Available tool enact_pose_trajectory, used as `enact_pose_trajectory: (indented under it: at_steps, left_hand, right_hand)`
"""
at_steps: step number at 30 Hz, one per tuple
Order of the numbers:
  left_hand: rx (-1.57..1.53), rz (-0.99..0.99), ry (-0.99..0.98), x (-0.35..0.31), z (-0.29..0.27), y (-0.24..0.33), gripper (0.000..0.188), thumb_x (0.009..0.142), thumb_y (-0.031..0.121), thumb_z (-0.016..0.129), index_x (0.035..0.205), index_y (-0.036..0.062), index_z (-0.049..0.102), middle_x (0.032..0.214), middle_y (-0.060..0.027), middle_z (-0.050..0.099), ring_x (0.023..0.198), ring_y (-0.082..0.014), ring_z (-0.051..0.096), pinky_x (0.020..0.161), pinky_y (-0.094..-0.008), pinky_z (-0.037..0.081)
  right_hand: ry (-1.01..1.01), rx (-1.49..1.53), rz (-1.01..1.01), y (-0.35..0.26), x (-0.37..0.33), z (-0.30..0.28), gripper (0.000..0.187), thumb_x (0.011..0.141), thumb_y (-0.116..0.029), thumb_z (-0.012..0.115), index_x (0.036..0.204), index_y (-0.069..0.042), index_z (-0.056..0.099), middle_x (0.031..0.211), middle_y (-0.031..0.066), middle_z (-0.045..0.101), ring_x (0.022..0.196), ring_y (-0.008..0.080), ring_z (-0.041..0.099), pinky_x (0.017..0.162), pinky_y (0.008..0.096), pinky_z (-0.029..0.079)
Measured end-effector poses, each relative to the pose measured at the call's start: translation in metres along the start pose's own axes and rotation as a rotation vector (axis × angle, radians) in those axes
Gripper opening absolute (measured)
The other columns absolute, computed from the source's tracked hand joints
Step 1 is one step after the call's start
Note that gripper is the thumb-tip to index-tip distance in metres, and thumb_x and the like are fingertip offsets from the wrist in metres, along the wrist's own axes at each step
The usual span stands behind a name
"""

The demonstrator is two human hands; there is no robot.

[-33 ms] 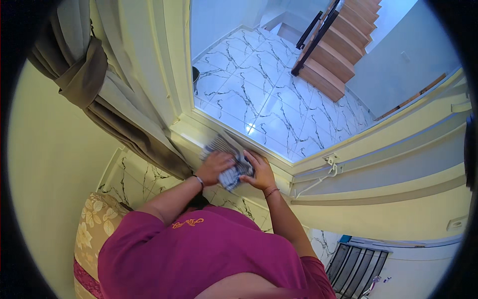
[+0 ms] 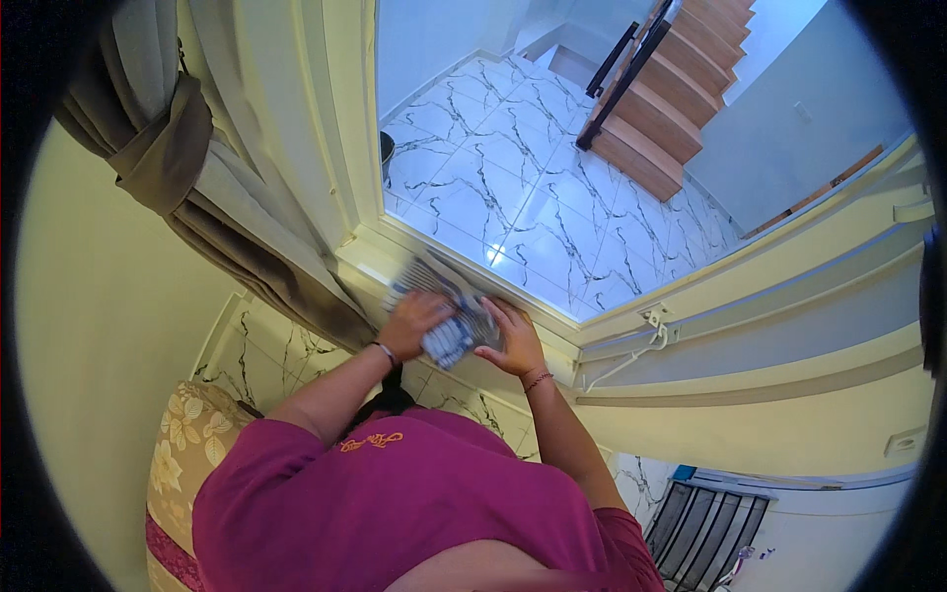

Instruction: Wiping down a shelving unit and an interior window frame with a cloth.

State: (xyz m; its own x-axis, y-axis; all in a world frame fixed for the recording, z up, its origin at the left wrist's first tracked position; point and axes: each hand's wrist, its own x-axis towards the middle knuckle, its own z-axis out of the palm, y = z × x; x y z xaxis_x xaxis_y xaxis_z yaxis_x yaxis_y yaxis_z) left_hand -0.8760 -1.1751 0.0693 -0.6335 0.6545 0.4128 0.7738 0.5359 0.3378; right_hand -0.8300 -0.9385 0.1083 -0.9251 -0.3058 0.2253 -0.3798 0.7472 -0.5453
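Note:
A striped and checked cloth, blue, grey and white, is bunched over the pale ledge below the window. My left hand presses on the cloth with its fingers curled over it, slightly smeared by motion. On the cloth's other side, my right hand grips its edge between thumb and fingers. Part of the cloth stands up beyond both hands, against the window frame. The cloth's underside is hidden.
A tied-back brown curtain hangs at the left. A white window handle sticks out at the right. Beyond the glass are a marbled tile floor and wooden stairs. A flowered cushioned seat stands at the lower left.
My left hand and the cloth have shifted slightly to the left and away from me. My right hand has stayed in nearly the same place.

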Motion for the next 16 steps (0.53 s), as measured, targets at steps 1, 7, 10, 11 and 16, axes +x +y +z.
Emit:
enact_pose_trajectory:
  at_steps: [1, 7, 10, 11, 16]
  left_hand:
    - [0.013, -0.087, 0.02, -0.002, -0.013, -0.015, 0.042, 0.068, 0.015, 0.059, 0.11, 0.0103, 0.055, 0.119, -0.0112, 0.048, 0.116, -0.0286, 0.041, 0.1, -0.045, 0.027]
    - [0.097, -0.29, 0.167, -0.011, -0.023, -0.039, 0.05, 0.061, 0.012, 0.063, 0.11, 0.0105, 0.055, 0.12, -0.0107, 0.048, 0.117, -0.0286, 0.04, 0.099, -0.0448, 0.026]
    - [0.002, -0.108, 0.044, 0.0, -0.008, -0.004, 0.048, 0.064, 0.015, 0.061, 0.11, 0.0078, 0.055, 0.119, -0.012, 0.049, 0.116, -0.0297, 0.042, 0.1, -0.0452, 0.026]
    - [-0.009, -0.047, 0.012, -0.001, 0.005, 0.008, 0.044, 0.069, 0.017, 0.058, 0.112, 0.0067, 0.054, 0.119, -0.013, 0.049, 0.115, -0.0305, 0.043, 0.1, -0.0456, 0.026]
    - [-0.186, 0.034, -0.166, -0.001, 0.04, 0.038, 0.054, 0.059, 0.017, 0.066, 0.112, 0.0116, 0.055, 0.127, -0.0139, 0.044, 0.121, -0.0285, 0.038, 0.106, -0.0434, 0.021]
  right_hand:
    - [0.001, -0.01, 0.004, -0.001, 0.0, 0.0, 0.081, 0.066, -0.059, 0.061, 0.131, -0.018, 0.038, 0.125, 0.0132, 0.047, 0.111, 0.0345, 0.044, 0.095, 0.041, 0.033]
    - [0.006, -0.018, -0.018, -0.003, 0.006, -0.001, 0.08, 0.067, -0.059, 0.061, 0.132, -0.018, 0.037, 0.126, 0.0125, 0.046, 0.113, 0.0333, 0.044, 0.096, 0.0409, 0.033]
    - [-0.012, -0.031, 0.004, -0.003, 0.006, -0.004, 0.08, 0.067, -0.058, 0.061, 0.132, -0.018, 0.037, 0.125, 0.0124, 0.047, 0.113, 0.0337, 0.044, 0.096, 0.0409, 0.033]
    - [-0.002, -0.035, -0.003, -0.003, 0.004, -0.005, 0.08, 0.067, -0.058, 0.061, 0.132, -0.018, 0.037, 0.125, 0.0124, 0.047, 0.113, 0.0337, 0.044, 0.096, 0.0409, 0.033]
    - [0.008, -0.025, -0.079, 0.006, 0.004, -0.002, 0.081, 0.071, -0.063, 0.054, 0.134, -0.018, 0.034, 0.128, 0.0169, 0.044, 0.12, 0.0341, 0.039, 0.101, 0.0407, 0.028]
